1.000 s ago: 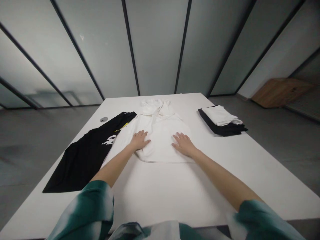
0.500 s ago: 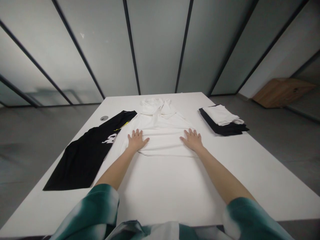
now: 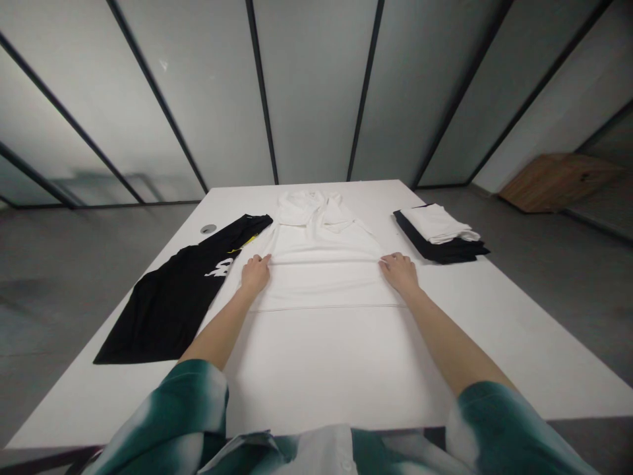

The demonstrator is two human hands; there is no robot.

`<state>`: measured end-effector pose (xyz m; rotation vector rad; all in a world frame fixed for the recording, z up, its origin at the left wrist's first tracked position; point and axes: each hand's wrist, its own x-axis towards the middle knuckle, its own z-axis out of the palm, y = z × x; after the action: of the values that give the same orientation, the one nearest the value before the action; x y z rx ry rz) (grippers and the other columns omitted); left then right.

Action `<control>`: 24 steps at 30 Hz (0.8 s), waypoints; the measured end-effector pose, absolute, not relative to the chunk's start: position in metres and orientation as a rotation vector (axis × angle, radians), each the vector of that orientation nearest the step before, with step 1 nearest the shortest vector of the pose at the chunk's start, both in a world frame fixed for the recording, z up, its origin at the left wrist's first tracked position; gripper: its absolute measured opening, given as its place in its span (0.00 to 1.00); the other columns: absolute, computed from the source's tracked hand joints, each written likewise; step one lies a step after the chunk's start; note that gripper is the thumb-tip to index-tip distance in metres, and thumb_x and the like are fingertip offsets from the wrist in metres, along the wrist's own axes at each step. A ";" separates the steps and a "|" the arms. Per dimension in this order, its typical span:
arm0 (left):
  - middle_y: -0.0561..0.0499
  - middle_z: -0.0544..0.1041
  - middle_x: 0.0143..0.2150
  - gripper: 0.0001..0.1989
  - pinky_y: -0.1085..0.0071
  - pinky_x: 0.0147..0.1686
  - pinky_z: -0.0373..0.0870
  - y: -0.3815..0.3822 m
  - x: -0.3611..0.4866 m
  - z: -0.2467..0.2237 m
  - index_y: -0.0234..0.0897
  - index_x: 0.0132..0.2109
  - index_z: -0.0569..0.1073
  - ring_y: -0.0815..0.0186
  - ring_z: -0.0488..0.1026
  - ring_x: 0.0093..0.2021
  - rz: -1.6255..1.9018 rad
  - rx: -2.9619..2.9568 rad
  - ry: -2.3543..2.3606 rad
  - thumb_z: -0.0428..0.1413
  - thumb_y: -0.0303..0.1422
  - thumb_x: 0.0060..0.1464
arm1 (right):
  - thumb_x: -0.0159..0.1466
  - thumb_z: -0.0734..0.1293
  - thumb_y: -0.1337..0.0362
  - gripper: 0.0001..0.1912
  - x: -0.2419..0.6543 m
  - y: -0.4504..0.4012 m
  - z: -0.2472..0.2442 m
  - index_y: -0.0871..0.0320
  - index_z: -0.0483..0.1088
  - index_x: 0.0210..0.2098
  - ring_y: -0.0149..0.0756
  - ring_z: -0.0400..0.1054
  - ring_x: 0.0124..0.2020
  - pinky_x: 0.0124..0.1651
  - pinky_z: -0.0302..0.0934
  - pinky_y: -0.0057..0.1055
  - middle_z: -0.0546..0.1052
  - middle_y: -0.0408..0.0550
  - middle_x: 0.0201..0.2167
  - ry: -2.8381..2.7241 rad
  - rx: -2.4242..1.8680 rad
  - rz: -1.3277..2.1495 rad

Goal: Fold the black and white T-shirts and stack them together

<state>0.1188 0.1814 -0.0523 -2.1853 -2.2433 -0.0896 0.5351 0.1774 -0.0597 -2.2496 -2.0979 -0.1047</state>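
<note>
1. White shirt (image 3: 321, 284): plain white throughout, close in tone to the surface under it.
2. Black shirt (image 3: 153, 316): solid black, with a white print (image 3: 221, 267) and a thin yellow marking (image 3: 250, 242) near its edge.
3. Folded stack: white cloth (image 3: 435, 223) on top, black cloth (image 3: 438, 251) beneath.
4. Desk (image 3: 336, 369): plain white, shading faintly to grey.
5. Round disc (image 3: 208, 229): grey.
6. Sleeves (image 3: 182, 402): teal green melting into white in soft, blurred patches.
7. Wall panels (image 3: 311, 92): milky grey, paler at left, striped by near-black bars (image 3: 366, 92).
8. Floor (image 3: 74, 277): dull grey.
9. Wooden panel (image 3: 554, 181): warm brown.
</note>
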 end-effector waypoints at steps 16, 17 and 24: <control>0.43 0.80 0.47 0.20 0.66 0.50 0.69 0.199 0.139 -0.013 0.35 0.49 0.78 0.58 0.76 0.48 -0.106 -2.817 -1.958 0.48 0.40 0.59 | 0.66 0.60 0.54 0.24 0.563 0.161 -0.010 0.57 0.72 0.57 0.47 0.72 0.50 0.52 0.63 0.36 0.78 0.55 0.51 -2.293 -2.072 0.411; 0.41 0.77 0.55 0.22 0.63 0.56 0.66 0.201 0.147 -0.022 0.36 0.56 0.74 0.56 0.73 0.55 -0.118 -2.740 -1.928 0.49 0.39 0.59 | 0.66 0.60 0.54 0.25 0.555 0.167 -0.019 0.58 0.70 0.59 0.47 0.69 0.55 0.57 0.60 0.37 0.75 0.57 0.56 -2.303 -2.021 0.384; 0.40 0.50 0.74 0.33 0.53 0.68 0.47 0.205 0.161 -0.067 0.36 0.71 0.56 0.52 0.47 0.73 0.007 -2.485 -2.025 0.42 0.49 0.65 | 0.71 0.52 0.47 0.34 0.521 0.183 -0.072 0.57 0.52 0.70 0.49 0.43 0.72 0.70 0.41 0.48 0.49 0.56 0.73 -2.284 -2.156 0.133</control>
<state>0.1607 0.2046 -0.0669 -2.4852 -2.0248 0.0075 0.5206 0.1826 -0.0716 -2.1559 -2.2844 0.1328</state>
